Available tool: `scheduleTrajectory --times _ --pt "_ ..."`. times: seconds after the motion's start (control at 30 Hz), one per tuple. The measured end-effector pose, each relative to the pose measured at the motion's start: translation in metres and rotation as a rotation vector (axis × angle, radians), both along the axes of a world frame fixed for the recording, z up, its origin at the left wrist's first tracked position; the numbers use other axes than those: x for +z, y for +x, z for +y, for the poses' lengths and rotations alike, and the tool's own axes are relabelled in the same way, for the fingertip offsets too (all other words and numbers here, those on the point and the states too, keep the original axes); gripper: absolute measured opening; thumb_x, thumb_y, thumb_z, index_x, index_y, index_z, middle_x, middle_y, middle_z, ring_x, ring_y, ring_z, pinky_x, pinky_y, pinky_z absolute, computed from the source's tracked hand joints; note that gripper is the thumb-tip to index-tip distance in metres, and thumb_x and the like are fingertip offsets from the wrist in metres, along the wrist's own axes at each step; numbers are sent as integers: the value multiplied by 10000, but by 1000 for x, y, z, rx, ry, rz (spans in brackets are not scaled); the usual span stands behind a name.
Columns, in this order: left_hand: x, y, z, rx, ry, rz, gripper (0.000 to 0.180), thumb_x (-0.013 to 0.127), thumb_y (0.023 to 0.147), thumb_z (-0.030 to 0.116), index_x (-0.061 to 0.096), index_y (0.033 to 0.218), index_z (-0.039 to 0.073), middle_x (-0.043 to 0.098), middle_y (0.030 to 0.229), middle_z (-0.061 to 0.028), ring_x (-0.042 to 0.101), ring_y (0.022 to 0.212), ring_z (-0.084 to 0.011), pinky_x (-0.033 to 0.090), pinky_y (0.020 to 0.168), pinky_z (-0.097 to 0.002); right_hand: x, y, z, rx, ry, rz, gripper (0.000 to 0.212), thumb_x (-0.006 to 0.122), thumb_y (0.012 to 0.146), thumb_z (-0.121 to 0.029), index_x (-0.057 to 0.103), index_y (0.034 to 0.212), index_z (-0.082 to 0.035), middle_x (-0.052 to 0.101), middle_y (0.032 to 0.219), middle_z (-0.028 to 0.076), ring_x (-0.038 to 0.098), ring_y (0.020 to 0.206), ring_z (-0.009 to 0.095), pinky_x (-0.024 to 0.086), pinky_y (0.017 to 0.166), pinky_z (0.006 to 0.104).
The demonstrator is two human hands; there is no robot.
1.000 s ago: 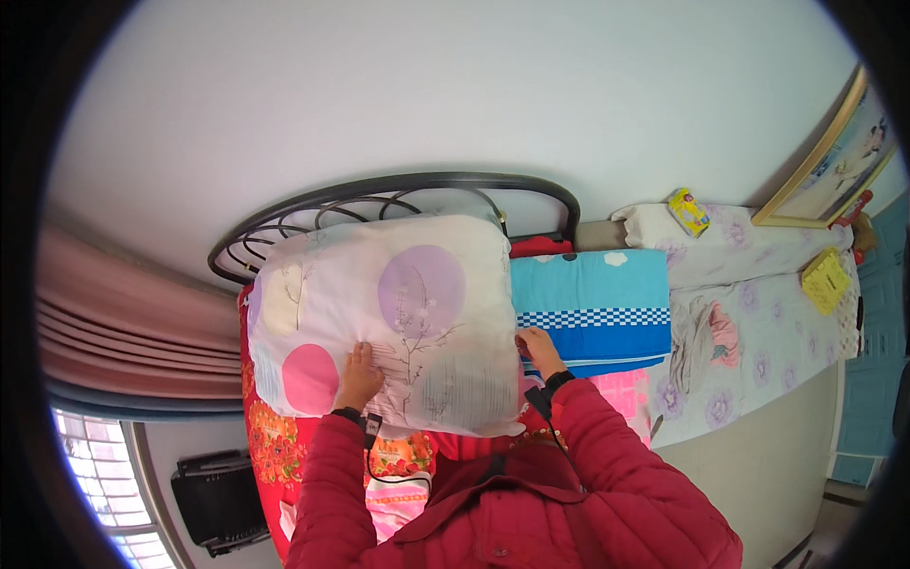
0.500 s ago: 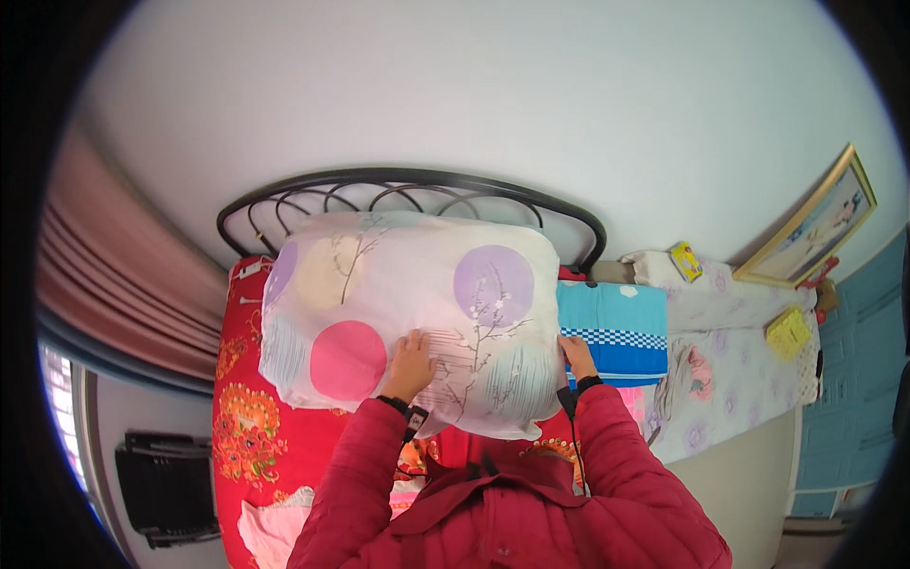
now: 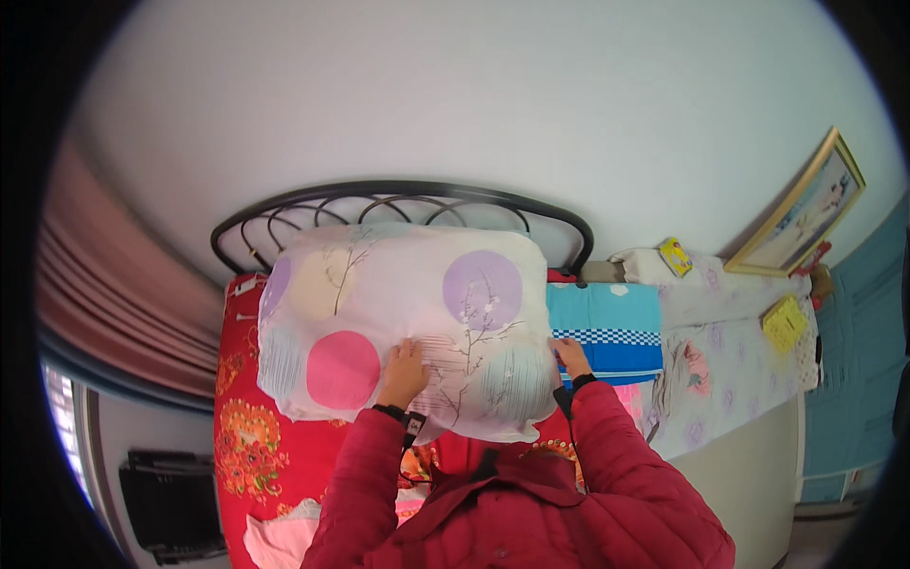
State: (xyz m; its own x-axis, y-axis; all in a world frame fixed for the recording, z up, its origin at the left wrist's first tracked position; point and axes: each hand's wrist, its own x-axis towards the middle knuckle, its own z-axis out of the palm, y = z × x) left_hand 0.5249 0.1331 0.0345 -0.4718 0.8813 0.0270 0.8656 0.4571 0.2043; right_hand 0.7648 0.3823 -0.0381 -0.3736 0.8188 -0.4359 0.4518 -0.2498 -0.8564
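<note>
A large white pillow (image 3: 398,270) with purple, pink and cream circles and thin printed branches lies across the head of the bed. On its near middle part rests my left hand (image 3: 406,373), its fingers stretched over the cloth. My right hand (image 3: 571,357) is at the pillow's right side, with the fingers bent against its edge. Beneath the pillow is a red flowered bedspread (image 3: 248,379). A folded blue quilt (image 3: 607,308) with a checked band lies just right of my right hand.
Behind the pillow curves a black metal headboard (image 3: 417,186). To the right are a pale flowered sheet (image 3: 720,389), a yellow packet (image 3: 676,256), a yellow basket-like item (image 3: 785,323) and a leaning framed picture (image 3: 806,213). Curtains (image 3: 123,275) and a black folding chair (image 3: 171,503) are at left.
The whole view has shifted slightly, so the bed and pillow appear a little lower and further left. Both hands remain at the same places on the pillow.
</note>
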Motion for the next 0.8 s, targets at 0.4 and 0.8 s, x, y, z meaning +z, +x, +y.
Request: scheduleTrajectory --times 0.4,0.8 --pt "5 -2 3 -19 -79 -47 477 486 667 221 364 1065 -11 335 1106 -207 329 981 -346 291 836 -370 4 3 3 -75 281 71 150 535 626 -142 490 619 0 447 518 8 388 485 86 311 427 233" --pt "-3 -4 3 -24 -53 -8 507 498 660 223 339 1079 -15 351 1079 -204 361 954 -346 315 818 -382 126 -2 -68 193 495 526 111 491 660 -31 397 600 -42 367 590 -13 353 531 79 288 458 207"
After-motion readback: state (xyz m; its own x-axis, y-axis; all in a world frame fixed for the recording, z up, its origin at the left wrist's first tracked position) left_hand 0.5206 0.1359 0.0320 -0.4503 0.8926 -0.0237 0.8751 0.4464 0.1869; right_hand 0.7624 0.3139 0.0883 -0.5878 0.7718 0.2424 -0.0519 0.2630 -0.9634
